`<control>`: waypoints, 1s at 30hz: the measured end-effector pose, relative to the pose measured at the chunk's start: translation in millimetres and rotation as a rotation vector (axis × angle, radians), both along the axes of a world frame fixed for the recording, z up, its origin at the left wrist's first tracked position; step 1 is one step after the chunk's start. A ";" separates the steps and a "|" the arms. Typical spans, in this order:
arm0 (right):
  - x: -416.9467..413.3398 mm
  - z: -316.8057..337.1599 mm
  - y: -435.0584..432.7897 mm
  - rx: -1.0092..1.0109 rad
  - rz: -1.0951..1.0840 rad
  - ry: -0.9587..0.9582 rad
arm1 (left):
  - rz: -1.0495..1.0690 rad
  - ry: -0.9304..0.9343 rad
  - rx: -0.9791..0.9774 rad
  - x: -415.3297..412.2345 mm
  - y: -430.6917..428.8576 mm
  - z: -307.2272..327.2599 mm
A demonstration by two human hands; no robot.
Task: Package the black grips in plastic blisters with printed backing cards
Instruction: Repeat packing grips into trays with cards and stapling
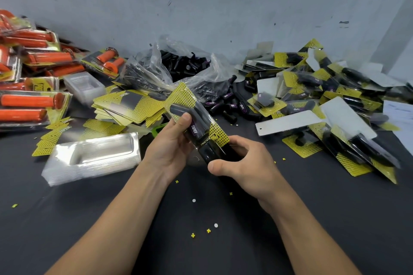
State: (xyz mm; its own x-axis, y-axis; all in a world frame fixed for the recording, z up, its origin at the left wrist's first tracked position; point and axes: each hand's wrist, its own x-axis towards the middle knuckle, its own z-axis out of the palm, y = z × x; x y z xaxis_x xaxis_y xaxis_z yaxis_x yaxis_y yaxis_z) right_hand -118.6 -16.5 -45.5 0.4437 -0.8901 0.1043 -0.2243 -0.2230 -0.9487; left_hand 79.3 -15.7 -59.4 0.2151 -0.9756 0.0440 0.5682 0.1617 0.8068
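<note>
I hold one blister pack (196, 118) tilted above the dark table: a clear plastic blister over black grips, backed by a yellow-and-black printed card. My left hand (172, 143) grips its left side, thumb pressed on the blister front. My right hand (237, 161) curls round its lower end from the right. Loose black grips (225, 102) lie behind it, spilling from a clear plastic bag (178, 67). A stack of empty blisters (91, 158) sits at the left, and a stack of backing cards (127, 105) lies behind that.
Finished black-grip packs (330, 105) are heaped at the right. Orange-grip packs (31, 78) are piled at the far left. A second blister stack (83, 87) stands behind the cards. Small yellow and white punch scraps (207, 230) dot the table. A grey wall (201, 6) closes the back.
</note>
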 end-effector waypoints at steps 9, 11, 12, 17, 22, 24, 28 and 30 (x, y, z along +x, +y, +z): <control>3.3 -2.3 -0.7 0.024 -0.019 -0.067 | -0.010 0.019 -0.009 -4.9 5.5 6.0; 5.7 -2.7 -0.4 0.036 -0.042 -0.085 | -0.016 0.003 -0.007 -4.6 6.5 6.4; 7.1 -2.7 -0.5 0.043 -0.057 -0.089 | -0.017 -0.007 -0.004 -4.4 6.8 6.0; 13.8 -1.5 -1.0 0.079 -0.130 -0.097 | -0.019 -0.023 0.027 -6.4 8.2 8.4; 14.0 0.2 -1.3 0.069 -0.170 -0.062 | -0.031 -0.014 0.026 -7.0 8.6 8.8; 11.2 2.5 -4.6 0.101 -0.129 -0.027 | -0.016 0.012 0.027 -7.6 7.9 7.7; -1.8 6.5 -11.9 0.223 0.077 0.011 | 0.098 0.049 0.086 -11.6 3.4 7.8; -7.6 6.5 -14.1 0.299 0.034 -0.025 | 0.166 0.108 0.116 -9.5 0.0 8.0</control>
State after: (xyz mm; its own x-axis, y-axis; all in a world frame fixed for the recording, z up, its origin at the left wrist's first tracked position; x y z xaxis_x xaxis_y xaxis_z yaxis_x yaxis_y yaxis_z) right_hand -126.1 -30.6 -39.0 0.4745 -0.8675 -0.1491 -0.1976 0.0601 -0.9784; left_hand 69.8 -15.7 -51.4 0.3704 -0.9237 -0.0978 0.6255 0.1701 0.7615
